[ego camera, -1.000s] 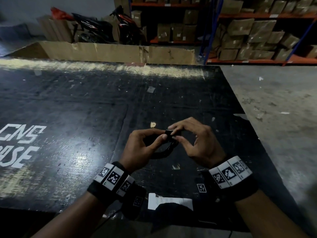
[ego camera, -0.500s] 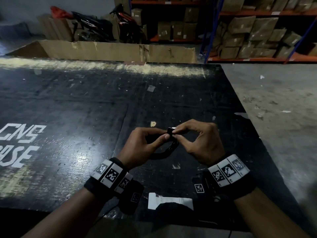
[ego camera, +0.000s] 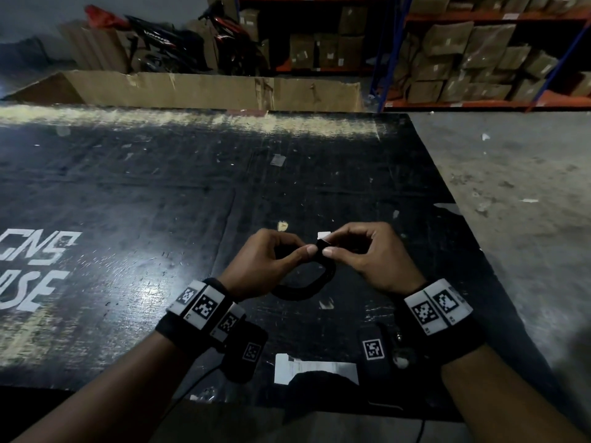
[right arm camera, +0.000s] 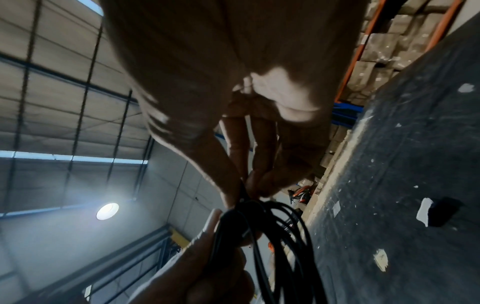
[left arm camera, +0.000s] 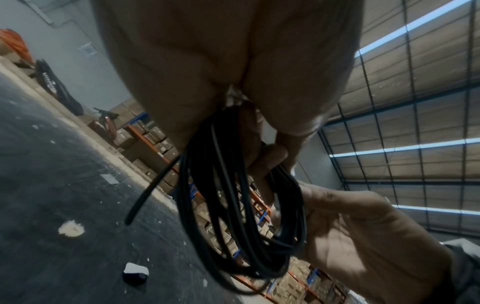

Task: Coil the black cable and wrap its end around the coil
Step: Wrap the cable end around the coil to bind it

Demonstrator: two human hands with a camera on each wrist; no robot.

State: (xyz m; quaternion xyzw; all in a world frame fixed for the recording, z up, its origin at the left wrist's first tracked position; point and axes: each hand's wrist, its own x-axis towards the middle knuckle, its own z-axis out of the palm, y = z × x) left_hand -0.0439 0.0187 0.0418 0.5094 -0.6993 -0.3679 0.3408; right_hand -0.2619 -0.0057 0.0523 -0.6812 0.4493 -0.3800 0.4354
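Observation:
The black cable (ego camera: 308, 290) is wound into a small coil of several loops and held above the dark table (ego camera: 160, 203). My left hand (ego camera: 303, 251) grips the top of the coil between thumb and curled fingers. My right hand (ego camera: 327, 246) pinches a short black piece of cable (ego camera: 321, 243) at the top of the coil, touching the left thumb. In the left wrist view the coil (left arm camera: 233, 205) hangs below my palm, and one loose strand (left arm camera: 145, 195) sticks out to the left. The right wrist view shows the same coil (right arm camera: 275, 236) under my pinching fingertips (right arm camera: 257, 185).
The black scuffed tabletop carries white lettering (ego camera: 35, 270), small tape scraps (ego camera: 282, 225) and a white label (ego camera: 315, 367) at its near edge. A long cardboard box (ego camera: 208, 91) stands behind it. Concrete floor (ego camera: 511, 187) lies right of the table edge, with shelves of boxes (ego camera: 473, 59) beyond.
Both hands stay together over the same spot with the coil. My right fingers have shifted from lying over the coil's top to pinching the cable piece there.

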